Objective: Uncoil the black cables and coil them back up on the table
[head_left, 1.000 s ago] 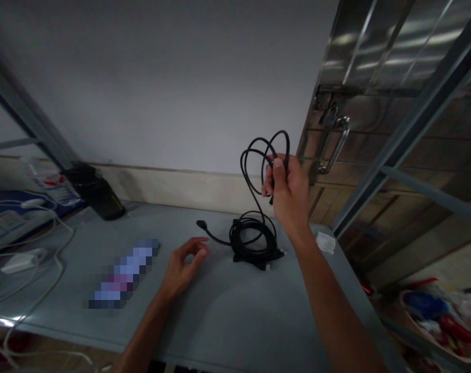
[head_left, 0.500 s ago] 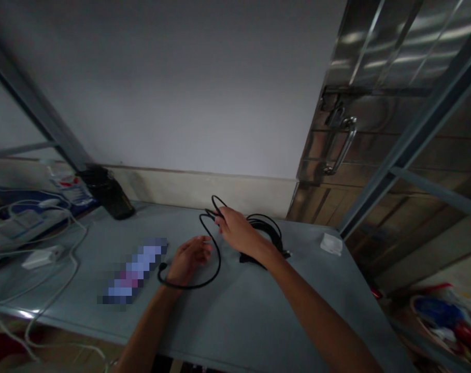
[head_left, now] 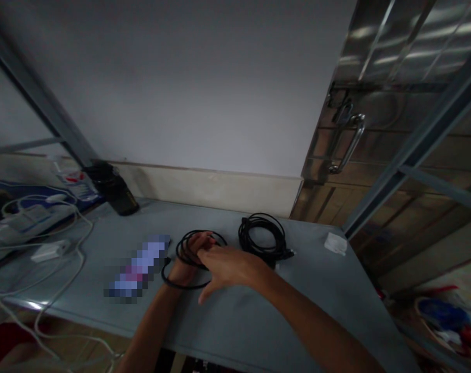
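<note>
Thin loops of a black cable point(head_left: 181, 249) wrap around my left hand point(head_left: 186, 267), whose fingers are curled inside them. One end of this cable, with a small plug, curves below the left wrist. My right hand point(head_left: 231, 267) reaches across the left one, its fingertips against the loops and its thumb stretched apart toward the table. The right fingers partly hide the left ones. Just right of both hands, a second coiled black cable point(head_left: 262, 235) with plugs lies on the table.
On the grey table point(head_left: 235, 321) are a blurred-out phone-like object point(head_left: 142, 267), a dark bottle point(head_left: 116, 191), a white adapter point(head_left: 51, 251) with white cords, and a small white packet point(head_left: 335, 243) at right. A clear bottle point(head_left: 75, 181) stands far left; metal posts frame both sides.
My right hand has come down and left from the raised cable onto my left hand. The loose cable now lies in loops around the left hand, and the second coil is uncovered.
</note>
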`<state>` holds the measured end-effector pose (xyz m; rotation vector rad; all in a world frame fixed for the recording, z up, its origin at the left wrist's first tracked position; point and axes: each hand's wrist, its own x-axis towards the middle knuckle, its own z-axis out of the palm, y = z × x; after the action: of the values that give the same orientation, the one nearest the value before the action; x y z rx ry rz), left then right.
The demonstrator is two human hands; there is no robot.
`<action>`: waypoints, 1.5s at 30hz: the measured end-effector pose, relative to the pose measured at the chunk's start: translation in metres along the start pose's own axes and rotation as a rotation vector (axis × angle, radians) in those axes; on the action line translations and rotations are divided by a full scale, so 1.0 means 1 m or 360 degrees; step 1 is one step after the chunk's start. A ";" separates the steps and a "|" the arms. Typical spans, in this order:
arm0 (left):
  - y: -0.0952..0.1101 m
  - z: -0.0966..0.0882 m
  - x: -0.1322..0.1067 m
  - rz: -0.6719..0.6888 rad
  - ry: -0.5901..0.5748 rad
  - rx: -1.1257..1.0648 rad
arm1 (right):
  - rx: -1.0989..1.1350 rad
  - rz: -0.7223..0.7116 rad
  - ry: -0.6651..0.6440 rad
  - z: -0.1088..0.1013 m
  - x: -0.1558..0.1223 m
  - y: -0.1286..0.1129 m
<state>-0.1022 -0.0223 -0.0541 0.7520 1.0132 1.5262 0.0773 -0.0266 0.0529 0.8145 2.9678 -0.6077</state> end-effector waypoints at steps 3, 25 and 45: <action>0.004 -0.001 -0.002 0.0001 -0.0064 0.0076 | -0.0045 0.0000 -0.0097 0.014 0.009 -0.006; 0.040 0.008 -0.013 -0.0145 -0.0040 -0.0560 | 0.0621 0.0292 0.1512 -0.051 -0.017 0.038; 0.045 0.005 -0.004 -0.0092 0.0122 -0.0737 | 0.1103 -0.0382 0.3405 -0.141 -0.202 0.071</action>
<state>-0.1171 -0.0265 -0.0114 0.3375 0.6887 1.6655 0.3004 -0.0177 0.1786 2.2889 4.6256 -1.5117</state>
